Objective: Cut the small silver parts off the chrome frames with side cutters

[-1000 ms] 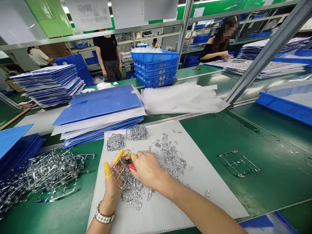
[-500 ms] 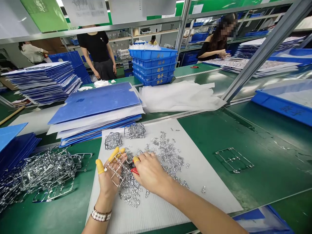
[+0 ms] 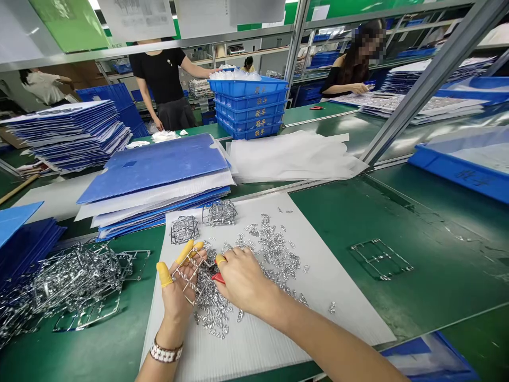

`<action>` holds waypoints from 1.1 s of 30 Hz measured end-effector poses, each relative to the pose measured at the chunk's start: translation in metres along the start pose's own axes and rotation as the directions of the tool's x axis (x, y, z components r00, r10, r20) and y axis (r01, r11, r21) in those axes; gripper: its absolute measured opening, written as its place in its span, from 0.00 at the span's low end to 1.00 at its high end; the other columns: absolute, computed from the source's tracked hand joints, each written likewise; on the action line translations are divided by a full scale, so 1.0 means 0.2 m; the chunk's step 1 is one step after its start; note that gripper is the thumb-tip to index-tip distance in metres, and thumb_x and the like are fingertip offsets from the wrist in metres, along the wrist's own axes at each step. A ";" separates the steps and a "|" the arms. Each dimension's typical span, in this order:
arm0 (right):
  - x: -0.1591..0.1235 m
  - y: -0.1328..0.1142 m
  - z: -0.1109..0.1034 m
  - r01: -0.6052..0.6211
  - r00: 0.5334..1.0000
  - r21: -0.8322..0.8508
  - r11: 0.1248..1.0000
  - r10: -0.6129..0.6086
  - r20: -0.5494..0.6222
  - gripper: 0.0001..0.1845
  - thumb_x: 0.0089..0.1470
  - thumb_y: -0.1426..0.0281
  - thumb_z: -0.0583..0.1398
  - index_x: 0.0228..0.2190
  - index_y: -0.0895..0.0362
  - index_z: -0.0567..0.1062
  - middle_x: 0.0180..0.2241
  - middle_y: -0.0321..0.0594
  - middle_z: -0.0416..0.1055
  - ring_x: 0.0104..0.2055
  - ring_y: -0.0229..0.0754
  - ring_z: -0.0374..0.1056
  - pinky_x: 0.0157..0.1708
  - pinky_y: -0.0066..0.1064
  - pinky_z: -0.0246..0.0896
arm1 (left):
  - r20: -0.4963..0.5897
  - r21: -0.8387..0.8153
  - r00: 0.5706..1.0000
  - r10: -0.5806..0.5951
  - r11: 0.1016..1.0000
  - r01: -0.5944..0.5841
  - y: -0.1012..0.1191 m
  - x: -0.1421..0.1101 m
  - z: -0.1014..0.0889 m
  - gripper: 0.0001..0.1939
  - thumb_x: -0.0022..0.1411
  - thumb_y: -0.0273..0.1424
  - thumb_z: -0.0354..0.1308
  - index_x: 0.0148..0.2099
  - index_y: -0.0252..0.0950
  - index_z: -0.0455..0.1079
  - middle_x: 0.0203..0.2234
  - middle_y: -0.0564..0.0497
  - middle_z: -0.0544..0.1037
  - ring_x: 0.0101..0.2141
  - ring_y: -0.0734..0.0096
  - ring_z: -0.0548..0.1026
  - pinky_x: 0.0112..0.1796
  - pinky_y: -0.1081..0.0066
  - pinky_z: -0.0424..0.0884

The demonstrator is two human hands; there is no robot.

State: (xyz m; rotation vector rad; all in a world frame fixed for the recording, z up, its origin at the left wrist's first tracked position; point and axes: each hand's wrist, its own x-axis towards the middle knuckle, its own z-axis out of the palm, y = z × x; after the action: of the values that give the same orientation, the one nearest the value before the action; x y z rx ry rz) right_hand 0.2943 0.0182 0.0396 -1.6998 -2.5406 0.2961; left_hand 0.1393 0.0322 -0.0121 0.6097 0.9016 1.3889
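My left hand (image 3: 175, 302), with yellow finger cots on thumb and fingers, holds a chrome sprue frame (image 3: 186, 278) tilted above the white sheet (image 3: 330, 313). My right hand (image 3: 244, 278) is closed around red-handled nippers (image 3: 218, 278). Their jaws are hidden behind my fingers, close to the frame's right side, so I cannot tell whether they touch it. Small shiny chrome pieces (image 3: 274, 246) lie scattered on the sheet under and beyond both hands. Two small stacks of sprue frames, one on the left (image 3: 185, 229) and another beside it (image 3: 220, 213), rest at the sheet's far edge.
A tangled heap of sprue frames (image 3: 79, 281) lies at left; a single frame (image 3: 382, 258) lies on the green table at right. Blue boards (image 3: 159, 156) and stacked blue crates (image 3: 251, 114) stand behind. A slanting metal post (image 3: 421, 85) rises at right. Co-workers are beyond.
The sprue frame in my left hand has turned to face up more, and the hand has shifted slightly left. A standing co-worker's arm now reaches to the crates. The whole view has shifted a little.
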 end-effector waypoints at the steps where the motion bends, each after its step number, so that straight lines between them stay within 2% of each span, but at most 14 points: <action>1: 0.00 0.00 0.00 -0.002 1.000 0.000 1.000 0.002 0.002 0.15 0.57 0.62 0.58 0.38 0.62 0.73 0.39 0.51 0.73 0.43 0.55 0.67 0.43 0.46 0.59 | 0.000 0.001 1.000 0.003 1.000 -0.003 0.00 0.00 0.00 0.43 0.57 0.62 0.41 0.54 0.31 0.72 0.48 0.36 0.77 0.48 0.52 0.75 0.57 0.55 0.60; 8: 0.01 -0.01 0.03 0.006 1.000 -0.024 1.000 -0.007 -0.010 0.16 0.56 0.62 0.59 0.38 0.63 0.74 0.37 0.52 0.73 0.42 0.56 0.68 0.42 0.46 0.60 | 0.003 0.011 1.000 0.007 1.000 -0.007 -0.01 0.00 -0.01 0.42 0.57 0.62 0.41 0.53 0.32 0.72 0.49 0.37 0.76 0.48 0.53 0.74 0.57 0.54 0.59; 14: 0.02 -0.01 0.04 0.025 0.999 -0.050 0.998 -0.027 -0.026 0.13 0.55 0.65 0.60 0.37 0.63 0.74 0.33 0.51 0.73 0.39 0.53 0.69 0.37 0.40 0.61 | -0.018 0.013 1.000 0.023 1.000 -0.022 0.00 0.00 0.00 0.42 0.58 0.62 0.40 0.52 0.33 0.73 0.47 0.38 0.78 0.47 0.53 0.75 0.57 0.54 0.59; 22: -0.03 -0.05 0.01 0.062 0.998 -0.021 0.998 -0.062 -0.030 0.15 0.56 0.62 0.59 0.38 0.62 0.73 0.38 0.52 0.73 0.41 0.54 0.67 0.42 0.45 0.59 | -0.063 -0.020 0.997 0.035 0.999 -0.037 0.01 0.01 0.00 0.41 0.57 0.62 0.41 0.51 0.33 0.74 0.48 0.38 0.77 0.48 0.53 0.75 0.56 0.54 0.61; 33: -0.01 -0.11 0.04 0.100 0.995 0.017 0.995 -0.099 -0.019 0.16 0.56 0.62 0.58 0.38 0.63 0.73 0.37 0.53 0.72 0.42 0.55 0.68 0.42 0.45 0.60 | -0.063 0.066 0.992 0.106 0.993 -0.102 -0.01 0.00 -0.01 0.41 0.57 0.62 0.41 0.53 0.35 0.73 0.50 0.39 0.76 0.48 0.54 0.74 0.56 0.54 0.61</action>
State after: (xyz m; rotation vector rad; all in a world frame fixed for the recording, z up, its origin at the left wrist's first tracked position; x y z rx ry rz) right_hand 0.2748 0.0069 0.0369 -1.5563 -2.5913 0.2944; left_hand 0.1391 0.0317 -0.0155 0.6695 0.9810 1.4863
